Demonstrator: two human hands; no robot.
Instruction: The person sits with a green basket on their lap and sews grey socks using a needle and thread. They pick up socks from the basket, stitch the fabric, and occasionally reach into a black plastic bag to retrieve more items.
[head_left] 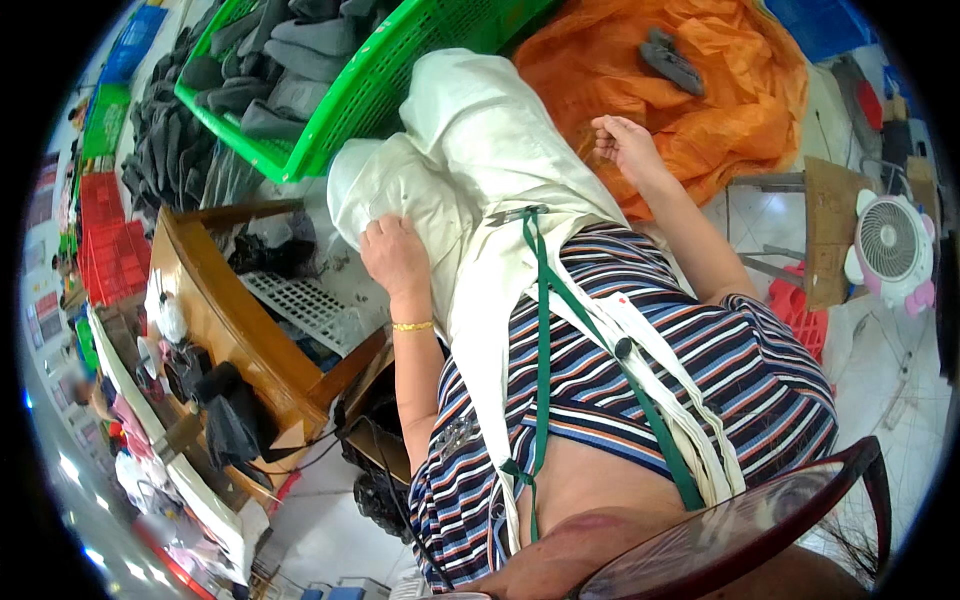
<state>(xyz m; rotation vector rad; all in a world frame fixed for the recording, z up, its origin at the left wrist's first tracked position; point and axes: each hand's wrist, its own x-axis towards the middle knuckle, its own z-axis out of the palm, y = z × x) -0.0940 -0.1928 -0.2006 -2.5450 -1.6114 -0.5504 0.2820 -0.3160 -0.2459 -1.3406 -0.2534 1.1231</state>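
My left hand, with a yellow bracelet at the wrist, rests on the white cloth over my lap. Its fingers curl down together, and the tips are hidden against the cloth. To the right, my right hand is closed in a loose fist above the orange sheet, beside my knee. Nothing shows in it. A small dark metal tool lies on my lap, by the end of a green strap. Farther out on the orange sheet sits a grey fabric piece.
A green plastic crate full of grey fabric pieces stands ahead on the left; more grey pieces are heaped beside it. A wooden table is at my left. A white fan stands on the right, near a brown board.
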